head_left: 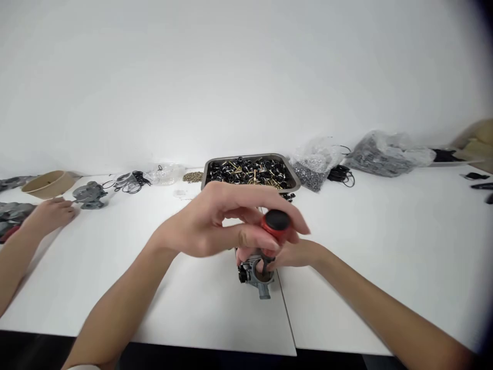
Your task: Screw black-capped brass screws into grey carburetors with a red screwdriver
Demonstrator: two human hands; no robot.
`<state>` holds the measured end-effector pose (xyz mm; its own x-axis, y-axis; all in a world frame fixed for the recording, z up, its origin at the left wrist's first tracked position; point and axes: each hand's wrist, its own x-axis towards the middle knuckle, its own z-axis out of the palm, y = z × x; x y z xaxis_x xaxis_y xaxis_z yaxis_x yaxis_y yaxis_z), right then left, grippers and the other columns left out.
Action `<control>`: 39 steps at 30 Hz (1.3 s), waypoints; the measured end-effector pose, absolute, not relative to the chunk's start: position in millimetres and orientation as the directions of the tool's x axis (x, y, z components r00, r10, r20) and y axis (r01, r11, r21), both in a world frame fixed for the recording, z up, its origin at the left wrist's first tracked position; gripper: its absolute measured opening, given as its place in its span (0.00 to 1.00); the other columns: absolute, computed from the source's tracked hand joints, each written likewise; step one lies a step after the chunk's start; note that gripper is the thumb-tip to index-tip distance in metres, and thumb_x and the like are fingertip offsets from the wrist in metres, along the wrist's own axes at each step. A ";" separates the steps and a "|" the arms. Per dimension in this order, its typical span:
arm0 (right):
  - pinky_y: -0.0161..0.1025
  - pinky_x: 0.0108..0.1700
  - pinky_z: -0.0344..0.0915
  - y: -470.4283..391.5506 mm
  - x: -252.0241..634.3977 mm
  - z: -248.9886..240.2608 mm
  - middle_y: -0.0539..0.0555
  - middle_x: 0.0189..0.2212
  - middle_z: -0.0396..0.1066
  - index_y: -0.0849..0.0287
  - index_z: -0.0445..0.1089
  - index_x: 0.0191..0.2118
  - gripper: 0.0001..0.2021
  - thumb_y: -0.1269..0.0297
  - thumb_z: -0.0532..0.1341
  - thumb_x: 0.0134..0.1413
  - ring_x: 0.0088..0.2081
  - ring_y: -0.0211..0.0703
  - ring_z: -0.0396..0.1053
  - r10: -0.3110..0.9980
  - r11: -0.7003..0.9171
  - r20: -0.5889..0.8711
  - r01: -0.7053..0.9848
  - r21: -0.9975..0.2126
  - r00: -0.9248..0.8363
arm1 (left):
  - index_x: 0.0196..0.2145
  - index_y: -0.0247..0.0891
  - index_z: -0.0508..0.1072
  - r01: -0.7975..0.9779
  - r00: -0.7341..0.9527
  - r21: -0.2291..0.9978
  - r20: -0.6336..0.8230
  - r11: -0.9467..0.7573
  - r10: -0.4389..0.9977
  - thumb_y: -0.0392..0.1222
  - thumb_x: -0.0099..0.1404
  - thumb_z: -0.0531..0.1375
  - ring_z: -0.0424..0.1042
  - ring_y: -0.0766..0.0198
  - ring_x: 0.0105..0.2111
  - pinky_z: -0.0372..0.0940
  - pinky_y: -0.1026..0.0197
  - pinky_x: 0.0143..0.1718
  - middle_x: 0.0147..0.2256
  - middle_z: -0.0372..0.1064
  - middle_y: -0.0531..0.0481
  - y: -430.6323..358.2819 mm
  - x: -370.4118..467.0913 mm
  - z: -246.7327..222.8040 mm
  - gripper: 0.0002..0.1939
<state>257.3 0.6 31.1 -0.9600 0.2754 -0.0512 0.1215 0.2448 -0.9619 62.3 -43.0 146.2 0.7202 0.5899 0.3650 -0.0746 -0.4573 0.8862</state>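
Note:
A red screwdriver with a black cap [277, 221] stands nearly upright in my left hand [227, 218], whose fingers and thumb are wrapped round its handle. Its lower end points into the round opening of a grey metal carburetor-like part [263, 290] with a black fitting on its left side. Behind and right of the screwdriver, my right hand [295, 253] is at the part, its fingers closed around the part's upper side and partly hidden by my left hand. The part is low over the white table, near the seam between two tabletops.
Behind my hands is a metal tray [296, 182] of black and brass pieces. Brass bits [192, 177], plastic bags [389, 153] and black rings [341, 174] line the wall. At left, another person's hand [50, 216] is beside a grey part [90, 195] and a tan bowl [48, 185].

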 end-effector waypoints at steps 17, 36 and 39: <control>0.37 0.43 0.65 0.2 258.4 42.9 0.59 0.61 0.54 0.56 0.67 0.51 0.21 0.61 0.62 0.50 0.41 0.39 0.66 0.279 0.259 -0.169 0.244 -0.934 -0.945 | 0.38 0.28 0.73 -0.330 -0.292 0.902 0.184 -0.279 0.939 0.41 0.56 0.68 0.70 0.64 0.21 0.65 0.59 0.28 0.31 0.75 0.40 1.3 -66.3 24.7 0.16; 0.39 0.40 0.67 -69.3 277.0 49.1 0.56 0.48 0.63 0.53 0.65 0.46 0.09 0.68 0.52 0.62 0.44 0.45 0.69 0.573 0.734 -0.017 0.522 -0.435 -0.820 | 0.43 0.22 0.71 -0.397 -0.261 0.912 -0.007 -0.100 0.965 0.34 0.57 0.65 0.74 0.58 0.24 0.69 0.54 0.32 0.32 0.75 0.32 14.4 -85.4 -17.1 0.17; 0.39 0.38 0.66 -70.3 296.5 64.4 0.56 0.47 0.64 0.53 0.65 0.45 0.10 0.69 0.52 0.62 0.38 0.43 0.69 0.612 0.714 -0.026 0.566 -0.411 -0.791 | 0.43 0.22 0.71 -0.377 -0.277 0.922 -0.018 -0.092 0.961 0.32 0.57 0.64 0.74 0.59 0.25 0.70 0.56 0.32 0.33 0.76 0.34 12.5 -83.8 -13.3 0.16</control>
<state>296.5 -70.3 64.4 -0.7905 0.6119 -0.0261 0.5665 0.7143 -0.4109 -83.8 12.5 -13.3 -0.2773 0.9606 -0.0180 -0.3769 -0.0916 0.9217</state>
